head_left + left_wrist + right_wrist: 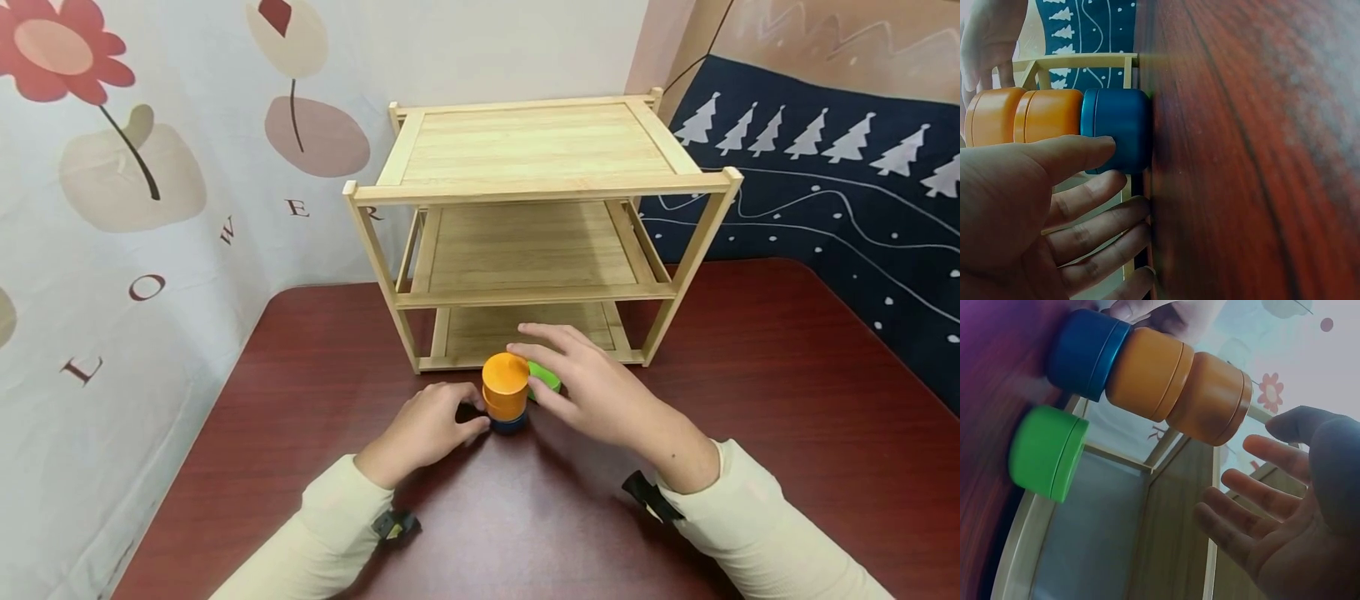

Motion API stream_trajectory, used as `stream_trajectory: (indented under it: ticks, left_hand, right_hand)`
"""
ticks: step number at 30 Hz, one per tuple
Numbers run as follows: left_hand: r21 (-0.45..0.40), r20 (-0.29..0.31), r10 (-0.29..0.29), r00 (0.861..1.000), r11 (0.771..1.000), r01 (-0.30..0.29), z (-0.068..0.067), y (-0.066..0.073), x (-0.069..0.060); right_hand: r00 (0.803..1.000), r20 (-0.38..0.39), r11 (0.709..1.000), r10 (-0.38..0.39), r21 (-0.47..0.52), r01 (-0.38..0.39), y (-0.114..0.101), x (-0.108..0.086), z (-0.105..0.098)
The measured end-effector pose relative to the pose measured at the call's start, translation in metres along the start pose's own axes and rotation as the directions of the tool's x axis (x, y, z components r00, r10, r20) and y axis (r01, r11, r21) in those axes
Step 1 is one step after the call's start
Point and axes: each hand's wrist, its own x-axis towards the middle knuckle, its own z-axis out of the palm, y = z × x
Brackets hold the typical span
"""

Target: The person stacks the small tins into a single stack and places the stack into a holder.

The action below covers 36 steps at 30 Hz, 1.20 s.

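On the bench [480, 517], before a wooden rack [525, 142], a blue tin [1124, 115] stood under two stacked orange tins [1147, 372], a green tin [1044, 450] near it. The left hand's [423, 429] loosely parted fingers bordered the stack's foot, I judged to steady it. The right hand [596, 387], fingers spread, hung apart near the top, seemingly guarding its balance.

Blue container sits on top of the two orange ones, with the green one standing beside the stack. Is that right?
Not quite: the blue container is at the bottom, with the two orange containers stacked above it, as the left wrist view shows. The green container does stand beside them.
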Motion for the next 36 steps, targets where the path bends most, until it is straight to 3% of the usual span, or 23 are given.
stream_trajectory:
  ticks: [36]
  left_hand:
    - [0.005,-0.014,-0.001,1.0,1.0,0.002,0.001,-0.002,0.002]
  right_hand:
    - [0.999,0.007,0.999,0.044,-0.017,-0.044,0.019,0.004,0.009]
